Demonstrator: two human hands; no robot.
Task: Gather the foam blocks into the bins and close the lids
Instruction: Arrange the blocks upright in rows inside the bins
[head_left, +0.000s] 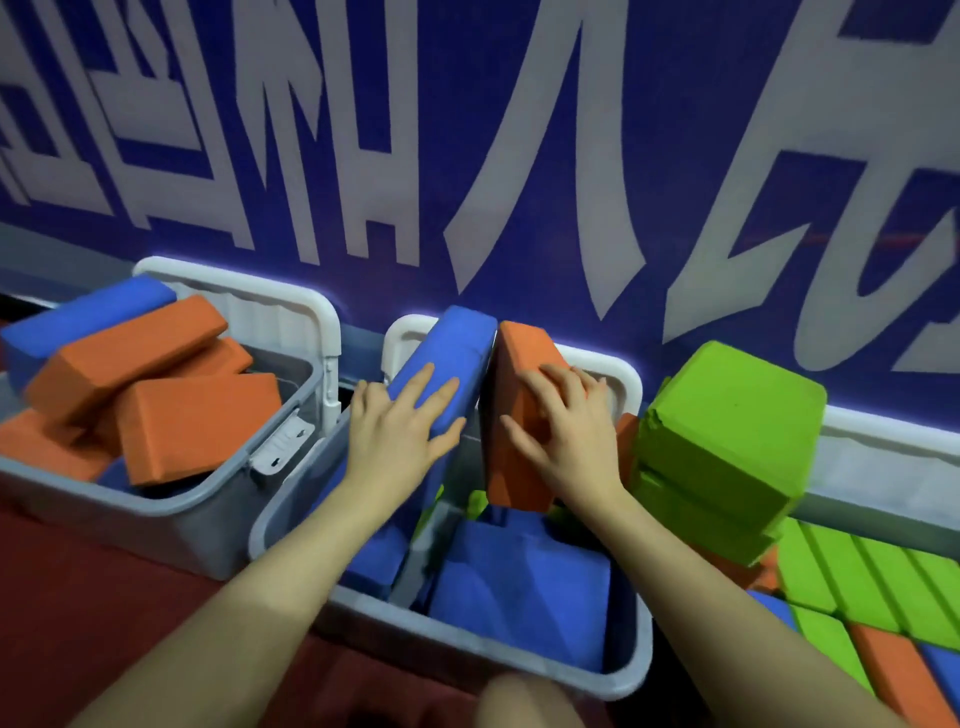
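Foam springs back: the tall blue foam block (457, 358) and the upright orange foam block (519, 410) stand on end, well above the rim of the middle grey plastic bin (291, 514), so the lid likely won't seat unless they go flat. Left hand (400, 431) lies flat, fingers spread, on the blue one; right hand (566, 431) curls over the orange one. Both blocks lean at the bin's far edge. Green foam blocks (727, 441) are stacked past its right edge.
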